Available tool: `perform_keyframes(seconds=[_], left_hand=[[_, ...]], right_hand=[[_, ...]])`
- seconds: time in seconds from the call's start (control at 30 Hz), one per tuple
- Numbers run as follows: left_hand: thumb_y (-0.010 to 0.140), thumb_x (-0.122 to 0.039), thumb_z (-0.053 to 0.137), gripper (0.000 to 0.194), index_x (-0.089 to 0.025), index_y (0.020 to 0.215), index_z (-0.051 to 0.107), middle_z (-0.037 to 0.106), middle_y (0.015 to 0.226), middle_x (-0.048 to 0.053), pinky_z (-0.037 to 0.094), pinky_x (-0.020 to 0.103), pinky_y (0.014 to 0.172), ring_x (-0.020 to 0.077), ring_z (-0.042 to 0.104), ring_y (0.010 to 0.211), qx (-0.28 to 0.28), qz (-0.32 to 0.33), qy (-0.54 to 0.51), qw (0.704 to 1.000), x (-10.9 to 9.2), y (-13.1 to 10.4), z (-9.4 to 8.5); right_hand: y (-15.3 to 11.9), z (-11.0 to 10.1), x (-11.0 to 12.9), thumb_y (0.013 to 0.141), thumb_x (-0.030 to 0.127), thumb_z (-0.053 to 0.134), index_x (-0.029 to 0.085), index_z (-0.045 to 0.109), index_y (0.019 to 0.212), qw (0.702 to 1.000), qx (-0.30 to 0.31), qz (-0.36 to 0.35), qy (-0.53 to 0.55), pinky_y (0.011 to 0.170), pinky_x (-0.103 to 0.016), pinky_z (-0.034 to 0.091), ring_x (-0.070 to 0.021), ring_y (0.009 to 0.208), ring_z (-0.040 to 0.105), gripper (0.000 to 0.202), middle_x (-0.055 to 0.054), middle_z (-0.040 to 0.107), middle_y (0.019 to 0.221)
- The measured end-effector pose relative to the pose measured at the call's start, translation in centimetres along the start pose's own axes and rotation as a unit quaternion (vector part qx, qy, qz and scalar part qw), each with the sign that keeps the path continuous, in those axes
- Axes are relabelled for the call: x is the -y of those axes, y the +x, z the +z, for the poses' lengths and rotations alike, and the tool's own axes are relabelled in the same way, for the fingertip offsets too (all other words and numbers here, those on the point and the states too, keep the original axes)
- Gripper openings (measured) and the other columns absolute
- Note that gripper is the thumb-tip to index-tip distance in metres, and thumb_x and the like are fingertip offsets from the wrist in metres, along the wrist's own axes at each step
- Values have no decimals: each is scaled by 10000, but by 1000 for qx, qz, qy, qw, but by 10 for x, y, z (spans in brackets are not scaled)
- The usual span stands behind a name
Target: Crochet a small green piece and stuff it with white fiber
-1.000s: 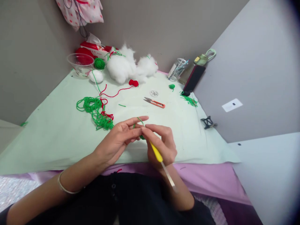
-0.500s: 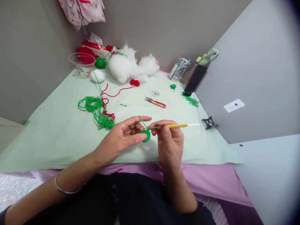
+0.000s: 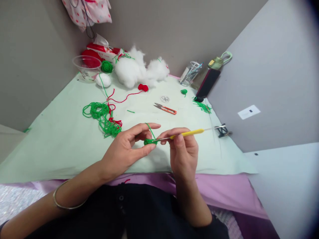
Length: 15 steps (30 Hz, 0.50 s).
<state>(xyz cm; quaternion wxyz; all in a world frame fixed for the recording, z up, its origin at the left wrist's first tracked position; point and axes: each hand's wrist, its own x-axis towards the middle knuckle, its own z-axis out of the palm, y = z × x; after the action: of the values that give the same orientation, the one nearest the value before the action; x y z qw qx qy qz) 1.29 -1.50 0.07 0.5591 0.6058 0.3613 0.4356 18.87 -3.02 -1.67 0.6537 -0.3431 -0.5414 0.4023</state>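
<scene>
My left hand (image 3: 132,142) pinches a small green crochet piece (image 3: 150,141) between thumb and fingers. Over its raised index finger runs a strand of green yarn (image 3: 151,130) that leads down to the piece. My right hand (image 3: 183,149) is closed around the yellow grip of a crochet hook (image 3: 190,132). The hook's thin metal tip meets the piece at its right side; whether it is inside a stitch I cannot tell. Loose green yarn (image 3: 109,127) tangled with some red lies on the table left of my hands.
Orange thread snips (image 3: 165,109) lie beyond my hands, near a small clear dish (image 3: 164,99). White stuffing (image 3: 132,68), a plastic tub (image 3: 87,71) and a green yarn ball (image 3: 107,66) stand at the back. A bottle (image 3: 211,74) and a pen cup (image 3: 189,73) are at the right.
The green crochet piece has tipped from showing its round face to nearly edge-on. My right hand has shifted slightly right, and the hook now slants, its tip lower and its rear end higher.
</scene>
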Motion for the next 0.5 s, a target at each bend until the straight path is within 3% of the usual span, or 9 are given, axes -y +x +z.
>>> perform_keyframes(seconds=[0.17,0.27,0.33,0.4,0.5], left_hand=[[888,-122,665,378,-176,1262,681,621,881,-1,512,243,876,125,636,900,-41,98,126,986,4,1,2],[904,-93,631,344,-136,1242,676,644,909,30,515,264,908,142,643,934,-63,198,224,952,10,1,3],[919,-98,620,333,-133,1247,669,678,979,57,516,273,918,142,641,932,-67,231,244,940,12,0,3],[930,-119,623,333,-150,1259,666,696,1073,71,508,275,940,138,642,951,-65,213,205,953,12,-2,4],[934,-205,677,360,-211,1294,670,685,1019,21,500,247,933,121,644,948,-47,85,30,995,9,-3,6]], right_hand=[[-6,3,7,1028,170,507,239,697,1067,982,13,-100,-157,731,-314,575,-143,798,698,206,-25,747,938],[-9,5,6,1009,126,511,223,680,1145,931,52,-225,-284,771,-355,593,-182,902,711,238,-68,760,1005],[-11,5,0,991,110,540,212,674,1188,892,58,-289,-342,780,-365,609,-198,954,714,259,-93,758,1052],[-14,2,-9,967,87,581,220,674,1230,868,43,-320,-377,768,-353,620,-198,970,713,309,-99,744,1093],[-19,-3,-21,938,80,628,286,666,1281,827,37,-330,-454,768,-347,628,-203,999,709,402,-88,712,1142]])
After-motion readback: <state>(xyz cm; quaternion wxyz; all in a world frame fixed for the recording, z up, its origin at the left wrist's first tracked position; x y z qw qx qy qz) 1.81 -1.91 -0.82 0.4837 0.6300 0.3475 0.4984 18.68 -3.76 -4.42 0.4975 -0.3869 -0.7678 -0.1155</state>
